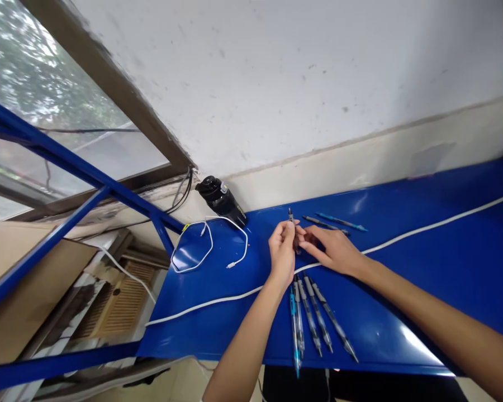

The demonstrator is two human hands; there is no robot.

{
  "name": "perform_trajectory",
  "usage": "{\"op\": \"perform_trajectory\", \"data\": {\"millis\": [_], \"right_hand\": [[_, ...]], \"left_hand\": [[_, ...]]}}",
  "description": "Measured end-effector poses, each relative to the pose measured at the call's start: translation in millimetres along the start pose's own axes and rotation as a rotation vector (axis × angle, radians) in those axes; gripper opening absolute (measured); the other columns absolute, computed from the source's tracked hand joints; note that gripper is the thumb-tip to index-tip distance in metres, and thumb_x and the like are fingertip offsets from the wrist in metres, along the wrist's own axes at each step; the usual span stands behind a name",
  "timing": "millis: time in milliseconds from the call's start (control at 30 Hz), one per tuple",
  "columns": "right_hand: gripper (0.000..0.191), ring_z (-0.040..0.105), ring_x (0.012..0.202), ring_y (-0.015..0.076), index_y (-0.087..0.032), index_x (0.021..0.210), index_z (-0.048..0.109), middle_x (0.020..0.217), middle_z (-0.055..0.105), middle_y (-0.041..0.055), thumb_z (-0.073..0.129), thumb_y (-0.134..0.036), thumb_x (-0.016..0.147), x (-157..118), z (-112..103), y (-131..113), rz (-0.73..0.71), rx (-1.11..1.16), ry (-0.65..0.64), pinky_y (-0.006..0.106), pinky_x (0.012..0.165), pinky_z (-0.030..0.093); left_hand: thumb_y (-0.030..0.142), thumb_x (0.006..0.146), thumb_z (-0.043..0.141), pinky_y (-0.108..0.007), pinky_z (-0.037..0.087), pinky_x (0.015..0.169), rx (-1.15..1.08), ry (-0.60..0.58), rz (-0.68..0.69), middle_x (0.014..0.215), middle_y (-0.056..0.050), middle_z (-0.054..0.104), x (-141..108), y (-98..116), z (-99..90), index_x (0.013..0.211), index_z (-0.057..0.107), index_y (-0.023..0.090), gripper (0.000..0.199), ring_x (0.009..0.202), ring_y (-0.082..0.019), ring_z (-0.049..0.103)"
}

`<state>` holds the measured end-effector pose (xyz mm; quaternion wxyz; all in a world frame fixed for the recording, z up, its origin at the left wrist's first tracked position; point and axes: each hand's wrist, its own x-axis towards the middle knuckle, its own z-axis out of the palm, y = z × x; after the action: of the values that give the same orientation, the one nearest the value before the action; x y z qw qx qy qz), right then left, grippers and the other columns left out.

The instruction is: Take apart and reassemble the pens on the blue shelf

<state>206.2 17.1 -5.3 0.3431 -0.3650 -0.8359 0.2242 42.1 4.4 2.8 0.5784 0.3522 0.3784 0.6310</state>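
Observation:
My left hand [283,248] is closed around a dark-and-grey click pen, its top end [290,214] sticking up past the thumb. From the right, my right hand [334,249] reaches in with bent fingers, thumb and fingertips closed at the lower part of the same pen. The fingers partly hide that part. Below the hands, several clear-barrelled pens with grey clips [312,312] lie fanned out, beside a blue pen [295,329] at their left. Beyond my right hand rest a dark pen [324,224] and another blue pen [342,221].
A white cable [218,300] crosses the blue tabletop [218,335] under my wrists. At the back left, a black bottle [224,202] stands by the wall, near a looped white charging cable [212,241]. A blue metal frame [84,170] and cardboard [33,296] are at the left.

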Motion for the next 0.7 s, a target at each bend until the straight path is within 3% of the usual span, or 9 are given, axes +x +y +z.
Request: {"op": "perform_trajectory", "data": {"millis": [100, 233, 467, 600, 700], "right_hand": [[0.045, 0.073, 0.075, 0.0213, -0.018, 0.128, 0.063, 0.092, 0.078, 0.0061, 0.067, -0.056, 0.103, -3, -2, 1, 0.041, 0.017, 0.024, 0.029, 0.068, 0.053], [0.04, 0.077, 0.081, 0.0211, -0.018, 0.138, 0.056, 0.096, 0.079, 0.0066, 0.059, -0.046, 0.109, -2, -3, 2, 0.064, 0.064, 0.066, 0.031, 0.073, 0.058], [0.032, 0.077, 0.101, 0.0251, -0.02, 0.14, 0.056, 0.12, 0.077, 0.0128, 0.049, -0.035, 0.113, -2, 5, -1, 0.025, 0.167, 0.065, 0.037, 0.087, 0.06], [0.034, 0.074, 0.09, 0.0206, -0.019, 0.143, 0.057, 0.106, 0.076, 0.0087, 0.046, -0.035, 0.114, 0, 2, 0, 0.022, 0.257, 0.049, 0.034, 0.084, 0.058], [0.032, 0.07, 0.083, 0.018, -0.018, 0.133, 0.064, 0.095, 0.073, 0.0051, 0.047, -0.037, 0.114, 3, -4, -3, 0.034, 0.297, 0.044, 0.032, 0.082, 0.054]], "left_hand": [[0.057, 0.091, 0.081, -0.027, 0.054, 0.076, 0.031, 0.016, 0.003, 0.09, -0.008, 0.078, 1, -1, 0.1, 0.105, 0.072, 0.017, 0.043, 0.081, -0.017, 0.072], [0.051, 0.089, 0.085, -0.034, 0.056, 0.092, 0.061, 0.008, 0.006, 0.094, -0.008, 0.082, 3, -3, -5.1, 0.1, 0.071, 0.018, 0.037, 0.094, -0.022, 0.076], [0.046, 0.093, 0.082, -0.027, 0.052, 0.085, 0.19, 0.013, 0.074, 0.098, -0.008, 0.08, 5, 0, -12.4, 0.1, 0.08, 0.017, 0.03, 0.091, -0.018, 0.071], [0.046, 0.093, 0.081, -0.025, 0.05, 0.082, 0.245, 0.024, 0.125, 0.1, -0.008, 0.079, 4, 3, -12.6, 0.1, 0.082, 0.018, 0.029, 0.091, -0.017, 0.068], [0.044, 0.092, 0.082, -0.024, 0.049, 0.082, 0.249, 0.01, 0.178, 0.104, -0.007, 0.076, 6, 5, -13.9, 0.093, 0.082, 0.018, 0.026, 0.093, -0.017, 0.065]]}}
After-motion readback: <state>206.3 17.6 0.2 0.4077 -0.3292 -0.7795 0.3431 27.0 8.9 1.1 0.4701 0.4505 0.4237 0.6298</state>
